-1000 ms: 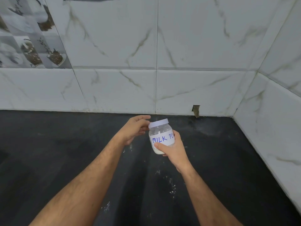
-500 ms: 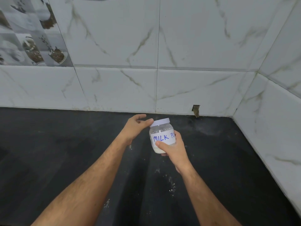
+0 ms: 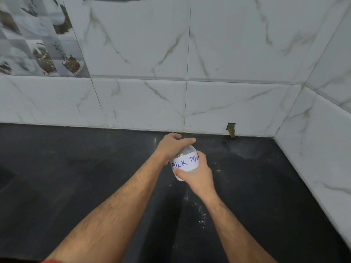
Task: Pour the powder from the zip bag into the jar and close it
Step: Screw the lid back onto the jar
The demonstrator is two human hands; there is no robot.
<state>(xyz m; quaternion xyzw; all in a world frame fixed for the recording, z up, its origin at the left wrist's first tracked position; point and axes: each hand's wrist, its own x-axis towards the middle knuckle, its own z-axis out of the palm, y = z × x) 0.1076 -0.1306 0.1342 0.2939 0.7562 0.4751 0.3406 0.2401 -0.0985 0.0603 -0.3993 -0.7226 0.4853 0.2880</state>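
Jar (image 3: 185, 163) w/ "MILK POW" label held above black counter (image 3: 76, 177) near back wall, right hand (image 3: 197, 175) gripping its body, left hand (image 3: 173, 147) now curled over the top, covering lid seen 0.5 s ago, powder specks (image 3: 202, 218) below, wall corner at right, open counter at left.

Under your hands, the countertop (image 3: 76, 186) is dark polished stone, smooth, with a dull sheen and a dusting of white powder (image 3: 202, 218) below your right wrist. The jar (image 3: 185, 160) your right hand (image 3: 197, 175) holds is clear plastic, wrapped in a matt white paper label (image 3: 185, 163) inked in blue. Beyond your left hand (image 3: 171, 147), the wall tiles (image 3: 237, 54) are glossy, marble-veined ceramic; up to the left, printed picture tiles (image 3: 38, 44) share that glazed finish
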